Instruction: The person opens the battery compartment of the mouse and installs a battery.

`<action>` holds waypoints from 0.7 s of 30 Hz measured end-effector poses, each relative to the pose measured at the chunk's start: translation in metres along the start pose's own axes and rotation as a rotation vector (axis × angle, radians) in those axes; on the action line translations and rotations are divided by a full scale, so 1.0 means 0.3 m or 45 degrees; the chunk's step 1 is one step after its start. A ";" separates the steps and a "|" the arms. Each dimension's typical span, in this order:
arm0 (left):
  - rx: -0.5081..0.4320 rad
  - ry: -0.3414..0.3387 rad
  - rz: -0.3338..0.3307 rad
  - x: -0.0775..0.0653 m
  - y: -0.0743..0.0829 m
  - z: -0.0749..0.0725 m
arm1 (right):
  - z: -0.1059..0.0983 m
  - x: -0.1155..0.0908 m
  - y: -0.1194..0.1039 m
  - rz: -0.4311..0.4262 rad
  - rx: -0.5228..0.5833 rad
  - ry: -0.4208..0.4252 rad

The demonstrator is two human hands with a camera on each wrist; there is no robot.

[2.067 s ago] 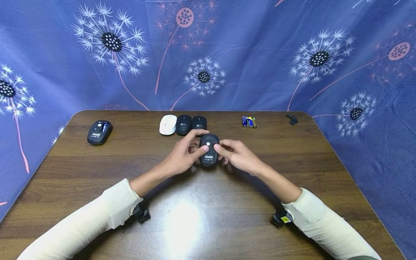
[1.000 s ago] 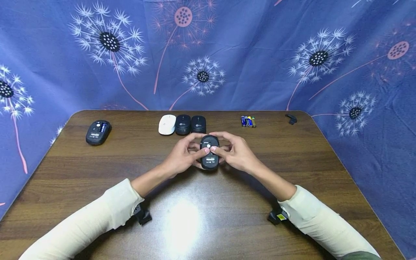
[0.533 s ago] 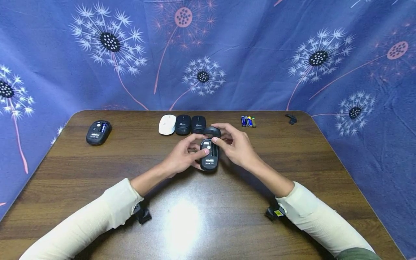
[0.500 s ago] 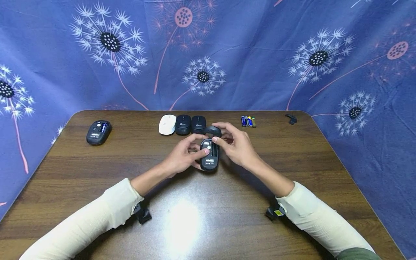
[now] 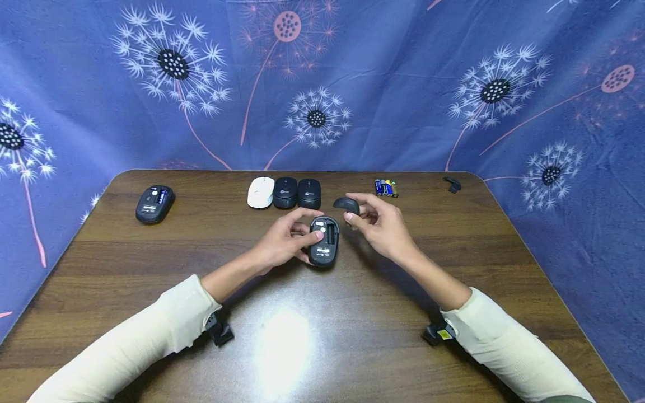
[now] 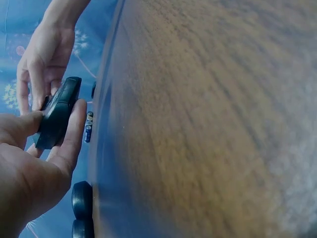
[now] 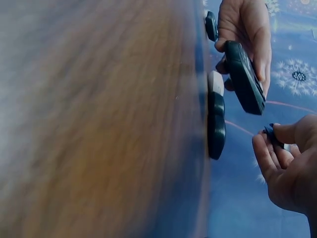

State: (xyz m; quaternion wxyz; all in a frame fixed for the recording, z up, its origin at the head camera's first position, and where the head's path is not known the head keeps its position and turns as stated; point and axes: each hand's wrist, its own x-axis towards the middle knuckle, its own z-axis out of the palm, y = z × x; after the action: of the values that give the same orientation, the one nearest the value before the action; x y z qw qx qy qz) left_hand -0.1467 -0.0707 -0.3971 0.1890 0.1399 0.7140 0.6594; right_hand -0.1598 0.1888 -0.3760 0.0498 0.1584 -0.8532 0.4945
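In the head view my left hand [image 5: 282,242] grips a black computer mouse [image 5: 325,252], its underside facing up and its battery slot uncovered and dark. The thumb lies on the underside. To the right of it, my right hand [image 5: 383,226] pinches a curved black battery cover [image 5: 346,205] between thumb and fingers, apart from the mouse. The left wrist view shows the mouse [image 6: 59,114] edge-on in the left fingers. In the right wrist view the battery cover [image 7: 271,135] is mostly hidden by the right hand [image 7: 292,168].
Along the back of the wooden table [image 5: 201,235] stand a white mouse [image 5: 260,192] and two black mice [image 5: 285,192]. Several batteries [image 5: 386,188] lie to their right, and a small black cover [image 5: 452,184] farther right. At the left rests an upturned black mouse [image 5: 154,204] with a battery inside.
Both hands first held the mouse with its underside closed. The battery cover came off at the top in the right hand, which has since moved right with it, away from the mouse.
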 end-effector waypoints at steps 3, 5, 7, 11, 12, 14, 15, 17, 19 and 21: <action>0.001 0.004 -0.011 0.001 0.002 -0.003 | -0.022 -0.013 0.019 0.042 -0.012 -0.006; -0.002 0.003 -0.014 0.000 0.004 -0.005 | -0.040 -0.023 0.027 0.066 -0.024 -0.014; -0.005 0.005 -0.016 -0.001 0.007 -0.006 | -0.062 -0.030 0.037 0.089 -0.029 -0.023; -0.008 0.008 -0.017 0.001 0.007 -0.013 | -0.112 -0.040 0.057 0.122 -0.041 -0.031; -0.009 0.011 -0.018 0.002 0.007 -0.015 | -0.125 -0.042 0.063 0.127 -0.045 -0.028; -0.003 0.017 -0.022 0.003 0.007 -0.018 | -0.152 -0.047 0.074 0.138 -0.073 -0.022; -0.002 0.021 -0.026 0.003 0.007 -0.020 | -0.164 -0.048 0.080 0.144 -0.088 -0.021; -0.001 0.028 -0.032 0.003 0.005 -0.022 | -0.190 -0.053 0.090 0.171 -0.134 -0.019; -0.004 0.032 -0.037 0.002 0.003 -0.024 | -0.215 -0.056 0.101 0.202 -0.179 -0.024; -0.011 0.035 -0.040 0.000 0.002 -0.027 | -0.238 -0.059 0.111 0.236 -0.218 -0.034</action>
State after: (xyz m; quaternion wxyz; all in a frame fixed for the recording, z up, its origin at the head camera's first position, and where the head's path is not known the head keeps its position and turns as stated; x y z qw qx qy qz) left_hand -0.1504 -0.0778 -0.3959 0.1902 0.1189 0.7158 0.6613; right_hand -0.1589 0.2696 -0.3716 0.0061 0.0806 -0.9038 0.4201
